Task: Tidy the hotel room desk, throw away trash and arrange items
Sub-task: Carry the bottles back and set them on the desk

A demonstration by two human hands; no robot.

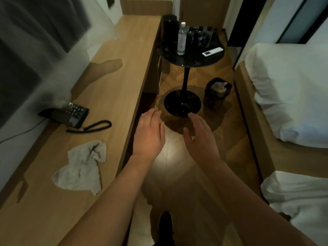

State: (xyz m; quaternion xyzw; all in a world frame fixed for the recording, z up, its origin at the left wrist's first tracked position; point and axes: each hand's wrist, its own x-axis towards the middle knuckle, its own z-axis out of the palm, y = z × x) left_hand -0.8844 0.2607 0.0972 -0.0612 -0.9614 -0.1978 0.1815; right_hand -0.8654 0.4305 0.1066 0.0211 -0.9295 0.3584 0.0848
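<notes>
Head view: my left hand (149,134) and right hand (200,135) hover empty, fingers straight and together; crumpled grey cloth (82,167) sits on long wooden desk (113,82), likely next.

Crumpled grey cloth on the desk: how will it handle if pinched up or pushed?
The cloth lies rumpled and folded, so it is probably floppy and would drape from a pinch. It looks thin, likely light. Pushed along the desk, it would probably bunch rather than slide whole.
</notes>
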